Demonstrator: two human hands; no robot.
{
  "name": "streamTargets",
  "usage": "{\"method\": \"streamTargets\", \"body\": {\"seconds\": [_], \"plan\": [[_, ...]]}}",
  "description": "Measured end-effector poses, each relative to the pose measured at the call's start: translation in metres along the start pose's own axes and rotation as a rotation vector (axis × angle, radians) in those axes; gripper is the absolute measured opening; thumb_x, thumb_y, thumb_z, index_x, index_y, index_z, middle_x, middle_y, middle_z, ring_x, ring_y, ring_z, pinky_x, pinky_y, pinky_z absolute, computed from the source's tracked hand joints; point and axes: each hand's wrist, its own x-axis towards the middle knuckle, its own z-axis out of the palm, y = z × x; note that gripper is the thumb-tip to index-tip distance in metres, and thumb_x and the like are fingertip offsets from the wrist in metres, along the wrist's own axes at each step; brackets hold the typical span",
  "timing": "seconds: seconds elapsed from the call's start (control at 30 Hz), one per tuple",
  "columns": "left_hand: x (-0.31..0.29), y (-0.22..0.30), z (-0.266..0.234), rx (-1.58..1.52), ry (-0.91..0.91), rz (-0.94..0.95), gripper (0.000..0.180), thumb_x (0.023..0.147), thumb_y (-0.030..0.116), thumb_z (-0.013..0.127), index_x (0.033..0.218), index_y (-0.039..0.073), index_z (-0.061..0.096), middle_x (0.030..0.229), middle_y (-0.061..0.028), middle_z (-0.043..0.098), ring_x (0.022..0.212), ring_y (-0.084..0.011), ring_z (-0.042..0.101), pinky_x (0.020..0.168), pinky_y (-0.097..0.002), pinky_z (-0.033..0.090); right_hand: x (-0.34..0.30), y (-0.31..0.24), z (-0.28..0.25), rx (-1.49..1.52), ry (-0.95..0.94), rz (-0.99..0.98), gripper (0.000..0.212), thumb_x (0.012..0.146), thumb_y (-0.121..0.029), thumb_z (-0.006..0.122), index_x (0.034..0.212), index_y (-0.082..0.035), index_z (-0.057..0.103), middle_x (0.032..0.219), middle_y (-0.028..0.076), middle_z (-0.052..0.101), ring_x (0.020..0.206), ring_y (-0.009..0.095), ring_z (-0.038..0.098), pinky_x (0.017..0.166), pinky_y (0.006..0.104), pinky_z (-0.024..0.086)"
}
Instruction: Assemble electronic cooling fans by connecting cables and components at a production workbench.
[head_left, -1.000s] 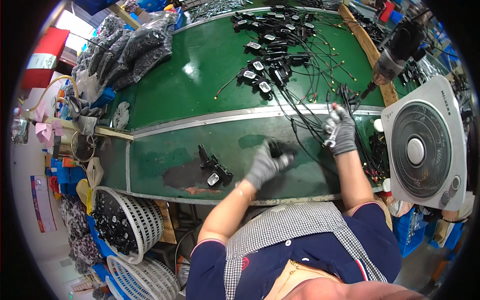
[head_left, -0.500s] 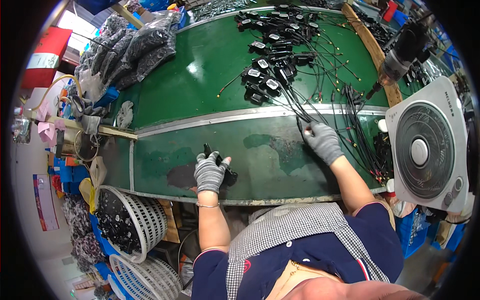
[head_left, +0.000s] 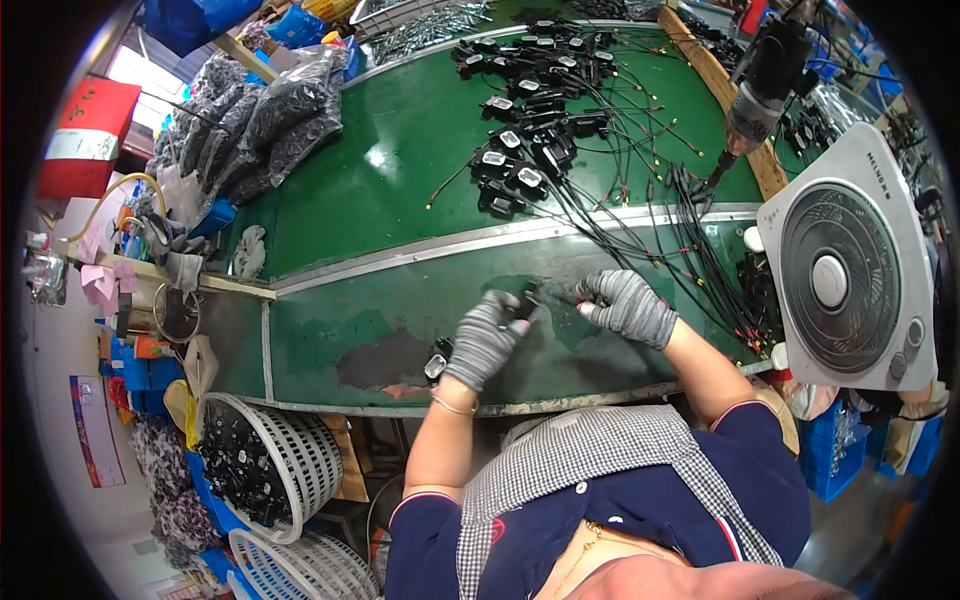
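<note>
My left hand (head_left: 485, 342), in a grey striped glove, is closed on a small black plastic part (head_left: 527, 300) and tilts it toward the right. My right hand (head_left: 632, 308), gloved alike, faces it a short way off with thumb and fingers pinched together. Something thin and dark shows at those fingertips, too blurred to name. Beside my left wrist a black housing with a pale oval face (head_left: 435, 367) lies on the green bench (head_left: 310, 345). Beyond both hands sits a pile of similar housings (head_left: 528, 178), their black cables (head_left: 610, 235) trailing to the right.
A grey box fan (head_left: 845, 275) stands at the right, near a hanging power screwdriver (head_left: 755, 110). A metal strip (head_left: 420, 252) crosses the bench, and a wooden bar (head_left: 725, 95) edges its far right. Plastic bags (head_left: 285, 125) are heaped far left. White baskets (head_left: 310, 460) stand below the left edge.
My left hand has moved right and lifted a black part, leaving the pale-faced housing uncovered. My right hand has drawn back from the cables, nearer to me.
</note>
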Motion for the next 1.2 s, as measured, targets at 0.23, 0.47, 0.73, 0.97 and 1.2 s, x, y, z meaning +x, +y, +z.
{"method": "streamTargets", "body": {"seconds": [0.23,0.47,0.73,0.97,1.2], "plan": [[-0.022,-0.016,0.042,-0.090,-0.126,0.049,0.036,0.077,0.014,0.074,0.106,0.003,0.056,0.084,-0.0152,0.065,0.078,-0.0277,0.064,0.070,-0.0369,0.050,-0.004,-0.026,-0.009,-0.548,-0.304,-0.065,0.014,0.079,-0.018,0.061,0.087,-0.007,0.064,0.084,0.015,0.061,0.077,0.033,0.064,0.067,0.0436,0.051],[-0.039,-0.014,0.055,-0.363,-0.194,-0.039,0.031,0.084,0.009,0.069,0.112,0.002,0.059,0.096,-0.0076,0.066,0.088,-0.0115,0.058,0.082,-0.0275,0.048,-0.010,-0.016,0.002,-0.576,-0.420,-0.079,0.015,0.077,-0.017,0.061,0.088,-0.007,0.064,0.086,0.016,0.061,0.078,0.033,0.064,0.066,0.0442,0.051],[-0.040,-0.014,0.065,-0.386,-0.180,0.058,0.024,0.085,0.007,0.065,0.107,0.002,0.058,0.093,-0.0104,0.065,0.087,-0.0168,0.062,0.080,-0.0303,0.050,-0.018,-0.024,0.010,-0.539,-0.417,-0.156,0.017,0.079,-0.021,0.061,0.089,-0.008,0.064,0.086,0.015,0.060,0.077,0.033,0.064,0.064,0.0435,0.051],[-0.038,0.005,0.057,0.171,-0.018,0.461,0.027,0.077,0.005,0.070,0.102,0.003,0.060,0.102,-0.0157,0.060,0.085,-0.0336,0.061,0.076,-0.0371,0.051,-0.023,-0.013,0.019,-0.258,-0.375,-0.045,0.023,0.079,-0.026,0.063,0.093,-0.007,0.064,0.081,0.017,0.063,0.078,0.036,0.062,0.069,0.0436,0.051],[-0.043,0.001,0.066,0.234,0.006,0.288,0.020,0.084,0.012,0.064,0.101,0.003,0.060,0.097,-0.0176,0.060,0.085,-0.0363,0.060,0.074,-0.0398,0.049,-0.026,-0.028,0.025,-0.429,-0.348,-0.058,0.024,0.080,-0.023,0.060,0.097,-0.006,0.062,0.102,0.020,0.060,0.085,0.035,0.063,0.071,0.0436,0.052]]}}
